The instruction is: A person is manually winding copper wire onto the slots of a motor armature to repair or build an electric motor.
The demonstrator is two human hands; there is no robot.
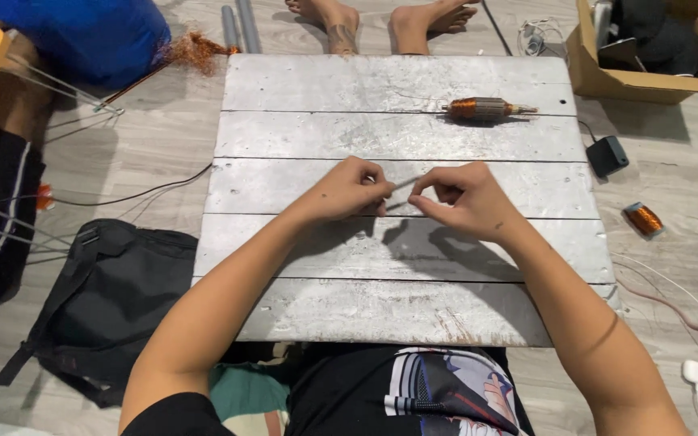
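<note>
**A thin strip pinched between two hands**

Both hands meet over the middle of the grey plank table (284,89). The left hand (349,192) and the right hand (462,198) each pinch one end of a small, thin, pale strip (404,184), which spans the short gap between them just above the boards. The fingers of both hands are closed tight on it, thumb against forefinger; the remaining fingers curl in under the palms.

The strip looks very light and narrow, more like a sliver of paper or insulating sheet than metal, though its material is too small to tell for sure. Judging by its thinness, it probably bends and creases easily, so a fingertip pinch at the ends suits it better than a full grip.

Further up the table, well apart from the hands, lies a motor armature (485,108) wound with copper wire. A copper coil (644,219) rests on the floor to the right, and a black bag (103,299) lies to the left.
</note>
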